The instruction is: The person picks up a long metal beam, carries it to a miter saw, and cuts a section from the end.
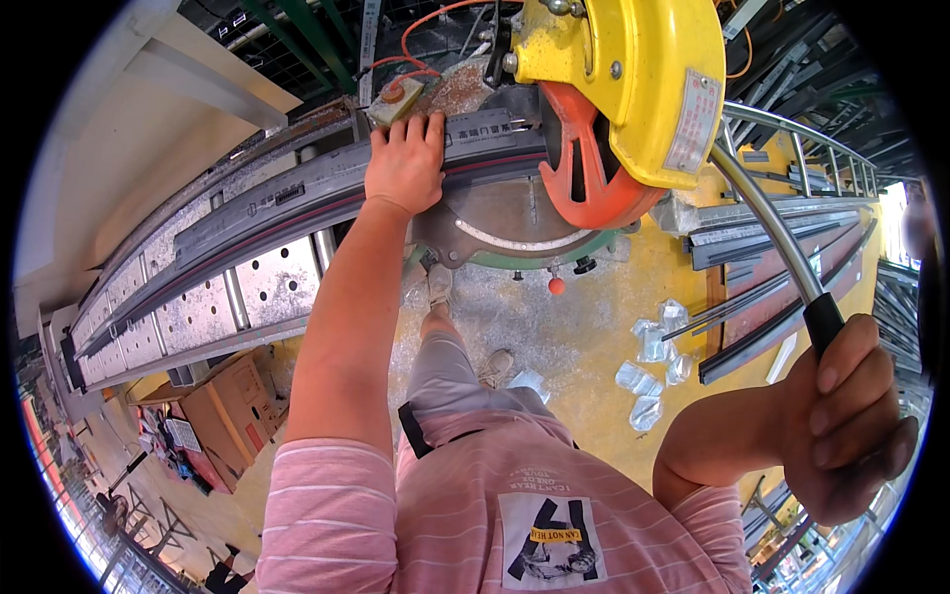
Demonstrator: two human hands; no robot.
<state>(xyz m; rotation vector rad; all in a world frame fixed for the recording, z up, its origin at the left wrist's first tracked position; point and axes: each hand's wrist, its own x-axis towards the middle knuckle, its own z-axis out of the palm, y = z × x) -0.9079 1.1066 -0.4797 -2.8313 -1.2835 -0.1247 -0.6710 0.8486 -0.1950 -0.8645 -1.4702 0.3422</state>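
Note:
A mitre saw fills the upper middle, with a yellow blade housing (633, 79) and an orange blade guard (579, 168) over its round table (495, 218). Long dark grey profiles (327, 183) lie side by side along a bench and onto the saw table, their right ends at the orange guard. My left hand (406, 163) presses down on the profiles just left of the guard, its fingers bent over their far side. At the far right my right hand (851, 426) is wrapped around the black grip of the saw's metal lever (772, 218).
A perforated metal roller bench (267, 282) runs off to the left. Below it stands an open cardboard box (233, 406). Cut profiles (772, 267) are stacked to the right, beside clear plastic-looking bundles (648, 371) on the floor. An orange hose (406, 49) curves behind the saw.

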